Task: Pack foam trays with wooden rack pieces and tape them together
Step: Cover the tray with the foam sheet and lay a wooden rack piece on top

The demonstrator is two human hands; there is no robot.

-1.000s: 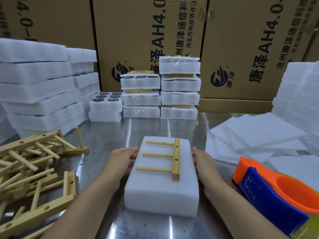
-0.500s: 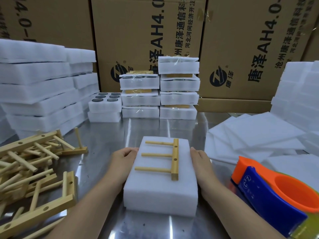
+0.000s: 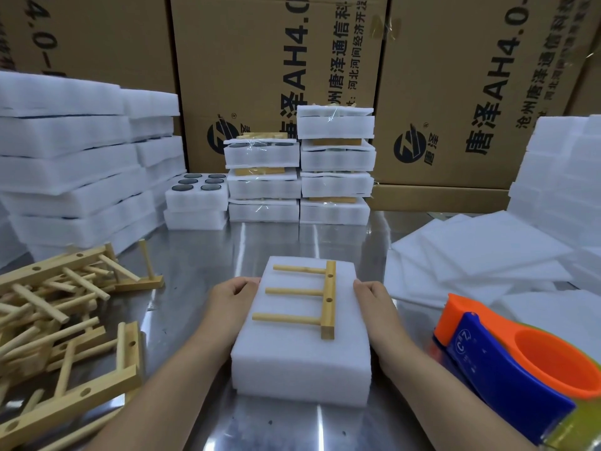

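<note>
Squarely at the near middle of the bench (image 3: pixel 201 262) lies the foam tray (image 3: pixel 299 362), its long axis running straight away from the person. On top rests a wooden rack piece (image 3: pixel 328 301): its bar lies along the tray's right side, parallel to that long axis, and its three pegs point left across the foam. The left hand (image 3: pixel 232 299) clasps the left long side and the right hand (image 3: pixel 374 301) the right long side, fingers curled against the upper edges, so the tray sits between the two palms. The tape dispenser (image 3: pixel 507 369) stands at the near right edge, just beside the right forearm and well apart from the left hand. Judging by that, the right hand is the nearer one to fetch it, while the left hand could steady the tray. Tape would likely have to cross the short way, over the pegs.
</note>
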